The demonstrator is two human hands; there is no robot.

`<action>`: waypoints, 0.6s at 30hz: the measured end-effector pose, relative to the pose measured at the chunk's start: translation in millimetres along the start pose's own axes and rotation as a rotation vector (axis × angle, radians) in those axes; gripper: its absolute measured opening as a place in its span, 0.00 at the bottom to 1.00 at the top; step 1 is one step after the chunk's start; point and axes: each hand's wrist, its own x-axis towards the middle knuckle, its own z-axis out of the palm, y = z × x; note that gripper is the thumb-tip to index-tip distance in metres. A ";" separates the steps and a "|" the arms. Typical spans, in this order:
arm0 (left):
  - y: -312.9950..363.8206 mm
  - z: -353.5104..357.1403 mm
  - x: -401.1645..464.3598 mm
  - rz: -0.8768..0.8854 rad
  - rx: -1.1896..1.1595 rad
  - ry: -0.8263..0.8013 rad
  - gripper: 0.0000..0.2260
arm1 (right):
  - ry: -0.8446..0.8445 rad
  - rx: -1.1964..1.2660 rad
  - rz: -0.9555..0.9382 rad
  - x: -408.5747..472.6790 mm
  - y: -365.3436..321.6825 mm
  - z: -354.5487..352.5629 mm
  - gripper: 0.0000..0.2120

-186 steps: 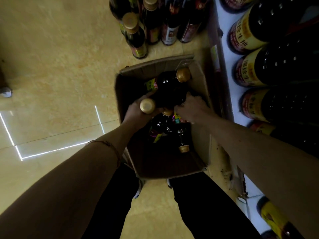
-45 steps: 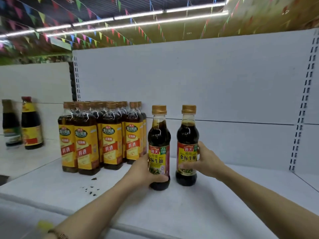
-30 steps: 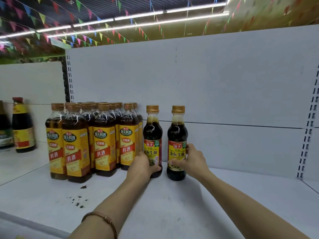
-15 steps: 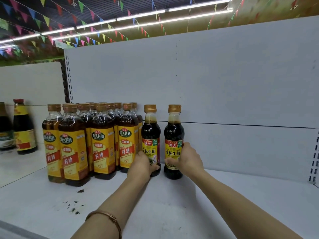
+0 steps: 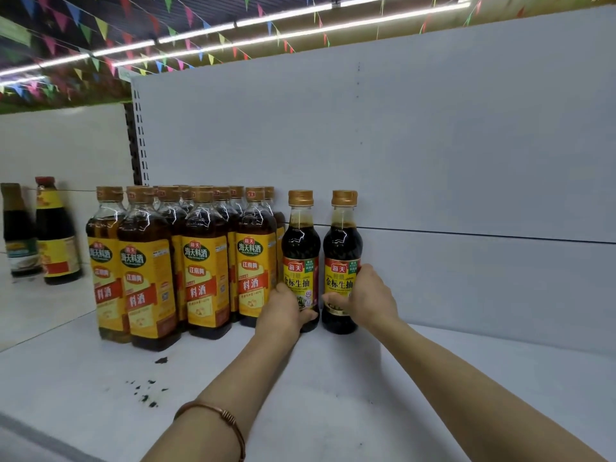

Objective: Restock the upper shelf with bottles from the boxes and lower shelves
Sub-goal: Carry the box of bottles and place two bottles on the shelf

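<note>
Two small dark soy sauce bottles with gold caps stand upright at the back of the white upper shelf (image 5: 433, 395), close to the back panel. My left hand (image 5: 283, 310) grips the lower part of the left bottle (image 5: 301, 248). My right hand (image 5: 370, 300) grips the lower part of the right bottle (image 5: 343, 248). Both bottles rest on the shelf, side by side, just right of a block of taller cooking wine bottles (image 5: 203, 261) with yellow labels.
Two dark sauce bottles (image 5: 53, 235) stand on the neighbouring shelf section at far left. Small dark specks (image 5: 150, 391) lie on the shelf near its front. To the right of my hands there is only bare shelf surface and the white back panel (image 5: 433, 145).
From the box on the floor, both bottles were carried up to the shelf. Over the last second they slid back and left, ending beside the cooking wine bottles.
</note>
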 end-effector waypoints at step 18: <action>6.1 9.9 5.5 0.060 -0.013 0.039 0.31 | 0.037 -0.019 -0.003 -5.4 0.6 -3.0 0.33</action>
